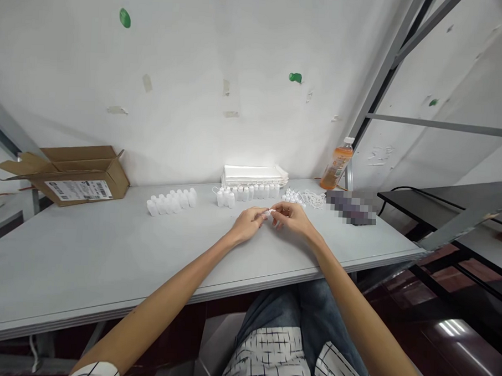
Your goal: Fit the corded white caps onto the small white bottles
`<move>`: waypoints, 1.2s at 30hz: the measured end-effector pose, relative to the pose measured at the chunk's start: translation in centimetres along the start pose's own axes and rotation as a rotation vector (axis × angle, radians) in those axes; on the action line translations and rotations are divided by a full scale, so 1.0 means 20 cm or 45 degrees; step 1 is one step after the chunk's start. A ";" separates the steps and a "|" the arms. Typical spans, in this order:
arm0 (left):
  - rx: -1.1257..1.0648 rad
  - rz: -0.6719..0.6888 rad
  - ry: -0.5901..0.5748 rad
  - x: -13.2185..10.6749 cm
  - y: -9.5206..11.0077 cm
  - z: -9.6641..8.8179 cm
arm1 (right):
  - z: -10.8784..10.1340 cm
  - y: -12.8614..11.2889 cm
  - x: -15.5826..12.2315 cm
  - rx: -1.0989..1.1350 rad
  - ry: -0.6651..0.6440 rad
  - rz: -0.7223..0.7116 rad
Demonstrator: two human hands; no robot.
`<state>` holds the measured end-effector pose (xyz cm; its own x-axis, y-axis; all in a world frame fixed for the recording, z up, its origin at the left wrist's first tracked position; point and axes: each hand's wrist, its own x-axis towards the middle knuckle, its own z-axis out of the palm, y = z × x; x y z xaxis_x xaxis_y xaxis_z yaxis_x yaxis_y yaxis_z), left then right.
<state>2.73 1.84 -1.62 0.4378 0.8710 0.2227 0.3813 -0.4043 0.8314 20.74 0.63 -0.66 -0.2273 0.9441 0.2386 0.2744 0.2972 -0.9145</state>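
Over the middle of the table, my left hand (248, 223) and my right hand (292, 218) meet at the fingertips. Between them they pinch a small white plastic bottle (269, 212), mostly covered by the fingers; its details are too small to make out. Behind my hands stands a row of white capped bottles (257, 192), with a few more bottles (225, 197) at its left end. Farther left, several translucent bottles without visible caps (172, 202) are grouped. Just beyond my right hand lie small white caps or nozzles (291, 196) and a heap of white cord loops (314, 199).
An open cardboard box (83, 175) stands at the back left of the grey table (106, 254). White stacked trays or sheets (254, 174) rest against the wall. To the right are an orange drink bottle (338, 164) and a dark blurred-out object (350, 207), near a metal frame (380, 85).
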 end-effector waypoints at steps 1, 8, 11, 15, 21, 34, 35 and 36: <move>0.009 0.013 0.005 0.00 0.00 0.00 | 0.00 0.00 0.00 -0.030 -0.002 0.025; 0.085 0.104 0.027 -0.03 0.03 0.03 | 0.00 -0.02 0.00 -0.256 0.029 0.091; 0.080 0.104 0.054 -0.04 0.02 0.04 | 0.01 -0.03 -0.01 -0.305 0.023 0.084; -0.012 0.034 -0.003 -0.03 0.02 0.03 | 0.01 -0.03 -0.02 -0.298 0.078 0.053; -0.136 -0.002 -0.054 -0.03 0.04 0.02 | -0.01 -0.04 -0.04 -0.372 0.016 -0.049; -0.227 -0.013 -0.131 -0.03 0.01 0.02 | -0.02 -0.03 -0.07 -0.760 0.018 -0.103; -0.269 -0.032 -0.132 -0.03 0.01 0.02 | -0.02 -0.03 -0.07 -0.724 0.014 -0.089; -0.305 -0.053 -0.134 -0.03 0.01 0.02 | -0.03 -0.03 -0.08 -0.684 0.009 -0.071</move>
<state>2.90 1.11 -1.73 0.5129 0.8466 0.1421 0.2024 -0.2801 0.9384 21.45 -0.91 -0.35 -0.2494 0.9253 0.2857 0.7016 0.3760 -0.6054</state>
